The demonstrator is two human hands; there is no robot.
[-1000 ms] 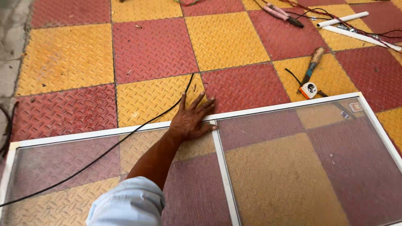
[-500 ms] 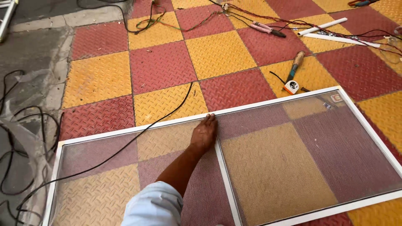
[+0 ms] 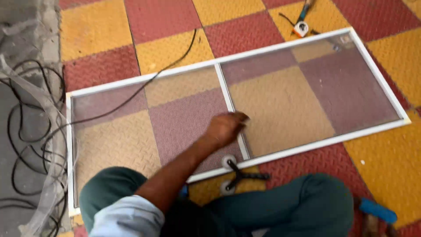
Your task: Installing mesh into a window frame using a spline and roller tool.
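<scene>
Left hand (image 3: 226,128) rests loosely curled, holding nothing, on the middle bar of the screen (image 3: 280,103), which lies flat on the chequered floor (image 3: 101,26) at my twelve o'clock. My right hand is out of view. I judge the frame light but whippy and its mesh easily dented, so I'd grip the white rails, never the mesh. Roller tool (image 3: 239,174) lies at six.
</scene>
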